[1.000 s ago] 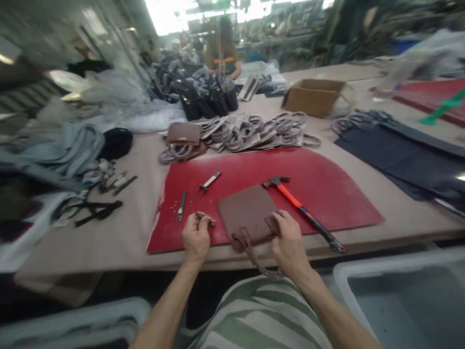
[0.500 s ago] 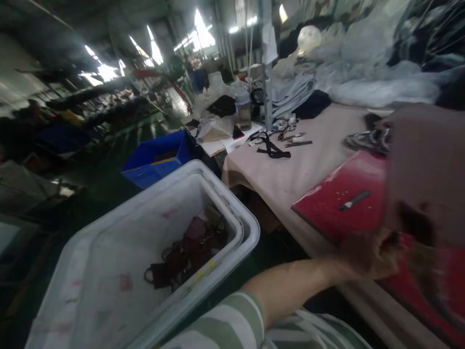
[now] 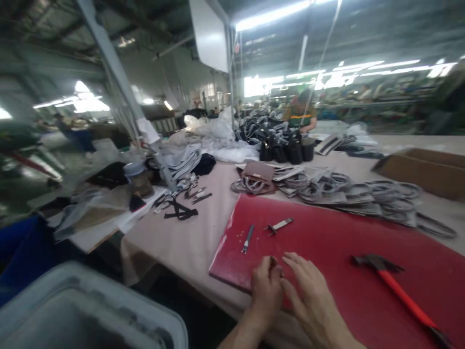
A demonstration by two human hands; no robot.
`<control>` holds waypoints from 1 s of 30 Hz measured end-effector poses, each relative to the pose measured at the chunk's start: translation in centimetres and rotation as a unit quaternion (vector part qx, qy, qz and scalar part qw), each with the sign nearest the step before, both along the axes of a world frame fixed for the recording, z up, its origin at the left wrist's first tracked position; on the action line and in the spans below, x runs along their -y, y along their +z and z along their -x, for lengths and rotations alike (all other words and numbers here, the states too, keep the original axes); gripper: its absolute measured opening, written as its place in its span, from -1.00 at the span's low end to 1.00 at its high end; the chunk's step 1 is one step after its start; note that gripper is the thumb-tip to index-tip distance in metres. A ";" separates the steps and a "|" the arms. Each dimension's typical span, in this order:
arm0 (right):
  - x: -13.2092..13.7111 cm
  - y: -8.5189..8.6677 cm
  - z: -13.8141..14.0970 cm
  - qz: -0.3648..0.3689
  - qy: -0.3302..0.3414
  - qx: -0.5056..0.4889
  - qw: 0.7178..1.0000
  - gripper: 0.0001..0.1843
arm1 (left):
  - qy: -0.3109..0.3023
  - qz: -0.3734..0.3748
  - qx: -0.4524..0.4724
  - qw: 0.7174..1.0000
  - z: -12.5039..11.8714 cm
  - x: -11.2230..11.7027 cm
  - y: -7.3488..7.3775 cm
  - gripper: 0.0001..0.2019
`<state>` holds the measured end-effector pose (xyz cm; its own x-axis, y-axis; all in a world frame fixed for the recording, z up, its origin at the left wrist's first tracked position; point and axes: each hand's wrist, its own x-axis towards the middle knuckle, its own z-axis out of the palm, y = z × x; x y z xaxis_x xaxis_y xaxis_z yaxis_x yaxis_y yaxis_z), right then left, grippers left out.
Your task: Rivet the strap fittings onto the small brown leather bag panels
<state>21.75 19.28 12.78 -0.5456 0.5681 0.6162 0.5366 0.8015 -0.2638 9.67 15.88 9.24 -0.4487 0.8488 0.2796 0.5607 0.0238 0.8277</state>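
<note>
Both my hands rest side by side at the near edge of a red mat [image 3: 327, 237]. My left hand [image 3: 266, 287] has its fingers curled shut; what they hold, if anything, is hidden. My right hand [image 3: 308, 295] lies next to it with fingers stretched out flat and nothing in it. Just beyond the hands lie a slim metal tool [image 3: 248, 238] and a small metal fitting [image 3: 279, 225]. A hammer with an orange handle [image 3: 397, 288] lies on the mat to the right.
Grey looped handles [image 3: 327, 186] and a brown bag [image 3: 257, 170] lie behind the mat, with black bags [image 3: 286, 151] further back. A cardboard box [image 3: 428, 167] stands at right. A white bin [image 3: 90, 310] sits low at left. A person [image 3: 301, 114] works at the far end.
The brown leather piece I held on the mat was swung left toward the white bin and is gone from my hands. Both hands are back on the mat.
</note>
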 end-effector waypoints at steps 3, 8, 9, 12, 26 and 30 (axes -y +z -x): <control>-4.1 -1.3 -6.3 0.007 -0.141 0.041 0.989 -0.62 | -0.027 0.002 0.108 0.994 0.3 -0.1 -0.1 -0.79; -5.7 -3.9 -11.0 0.011 -0.268 0.135 0.954 -0.61 | -0.085 0.031 0.062 0.994 1.8 -1.8 -0.5 -0.78; -5.7 -4.5 -11.2 0.001 -0.278 0.145 0.950 -0.60 | -0.090 0.034 0.032 0.995 2.3 -2.4 -0.4 -0.79; -5.6 -5.9 -10.9 -0.042 -0.297 0.163 0.940 -0.56 | -0.081 0.067 -0.112 0.988 3.7 -4.1 0.7 -0.78; -6.2 -5.8 -11.1 -0.174 -0.288 0.142 0.931 -0.57 | -0.047 0.175 -0.432 0.884 5.9 -9.2 4.2 -0.77; -6.2 -5.5 -11.3 -0.190 -0.276 0.158 0.929 -0.59 | 0.006 0.140 -0.422 0.896 9.7 -15.4 7.3 -0.80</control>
<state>33.07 25.48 7.30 -0.4231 0.5889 0.6886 0.8963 0.3836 0.2226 -0.04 31.29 16.54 -0.1876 0.9352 0.3003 0.9822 0.1746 0.0696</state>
